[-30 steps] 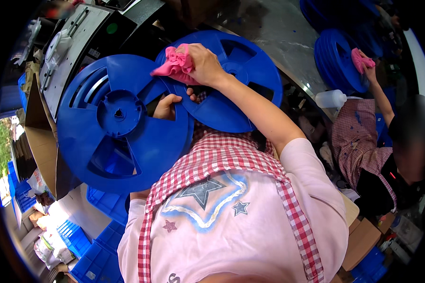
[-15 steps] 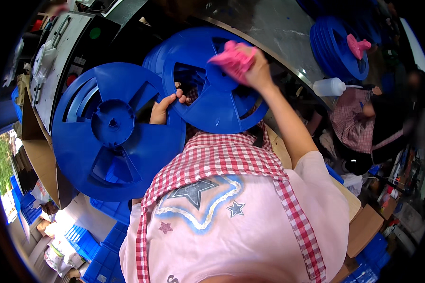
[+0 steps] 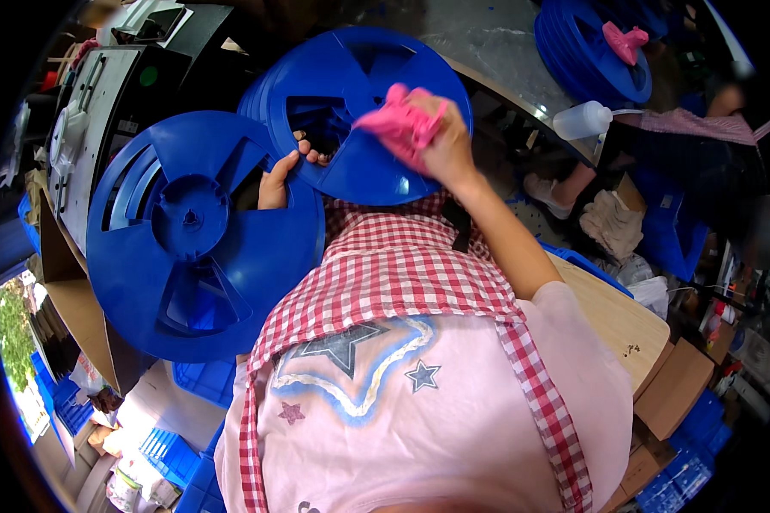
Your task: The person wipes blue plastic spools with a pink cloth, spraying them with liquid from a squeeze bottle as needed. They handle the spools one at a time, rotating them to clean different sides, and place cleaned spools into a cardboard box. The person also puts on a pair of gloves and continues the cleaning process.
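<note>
Two large blue plastic reels are in front of me. My left hand [image 3: 284,178] shows in an opening of the left reel [image 3: 265,244]; its forearm is hidden behind that reel. Its thumb and fingers close on the rim of the right reel [image 3: 316,73], where the two reels overlap. In my right hand [image 3: 447,147] a crumpled pink cloth [image 3: 395,128] is bunched up, pressed against or just over the right reel's face. More blue reels [image 3: 250,103] stand behind the right one.
At the far right is a stack of blue reels [image 3: 560,64] with another pink cloth [image 3: 624,41] on it. A white squeeze bottle [image 3: 582,120] lies near the table edge [image 3: 522,107]. Another person [image 3: 556,188] is at the right. A cardboard box [image 3: 81,295] stands at the left, a wooden board [image 3: 612,316] beside me.
The pink cloth in my right hand has shifted a little left and down across the right reel's face. My left hand keeps its hold on the rim. The whole view has shifted slightly.
</note>
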Demonstrator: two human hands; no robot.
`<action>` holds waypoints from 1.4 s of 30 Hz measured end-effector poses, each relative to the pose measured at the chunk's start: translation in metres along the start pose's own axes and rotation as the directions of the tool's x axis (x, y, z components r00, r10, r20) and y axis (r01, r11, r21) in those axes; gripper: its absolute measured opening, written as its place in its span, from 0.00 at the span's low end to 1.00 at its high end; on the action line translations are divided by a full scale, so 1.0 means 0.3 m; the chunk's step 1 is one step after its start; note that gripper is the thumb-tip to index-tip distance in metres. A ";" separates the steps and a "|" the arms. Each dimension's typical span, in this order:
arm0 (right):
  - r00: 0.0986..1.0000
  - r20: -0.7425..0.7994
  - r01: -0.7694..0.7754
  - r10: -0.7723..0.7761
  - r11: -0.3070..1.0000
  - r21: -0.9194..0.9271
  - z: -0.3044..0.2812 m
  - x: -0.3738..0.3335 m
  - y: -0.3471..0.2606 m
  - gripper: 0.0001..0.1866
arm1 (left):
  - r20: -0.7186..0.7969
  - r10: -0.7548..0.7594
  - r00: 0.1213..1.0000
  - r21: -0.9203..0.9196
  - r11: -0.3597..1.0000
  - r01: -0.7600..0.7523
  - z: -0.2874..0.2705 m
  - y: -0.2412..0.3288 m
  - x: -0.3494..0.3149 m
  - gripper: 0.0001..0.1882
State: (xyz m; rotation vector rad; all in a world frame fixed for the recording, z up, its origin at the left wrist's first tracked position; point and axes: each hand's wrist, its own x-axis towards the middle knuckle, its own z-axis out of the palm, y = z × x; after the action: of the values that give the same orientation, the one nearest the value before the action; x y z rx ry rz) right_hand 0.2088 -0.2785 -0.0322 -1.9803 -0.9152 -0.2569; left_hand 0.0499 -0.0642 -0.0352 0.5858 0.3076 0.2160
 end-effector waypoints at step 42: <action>0.985 0.140 0.033 -0.097 0.915 0.402 0.365 0.359 -0.174 0.21 | 0.084 -0.067 0.994 -0.222 0.971 0.084 -0.053 0.009 -0.015 0.12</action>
State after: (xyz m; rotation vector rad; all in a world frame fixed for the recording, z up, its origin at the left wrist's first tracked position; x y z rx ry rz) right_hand 0.2299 -0.1200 -0.0055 -1.6079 -1.0441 0.0518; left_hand 0.0399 -0.0552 -0.0454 0.3557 0.2269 0.1520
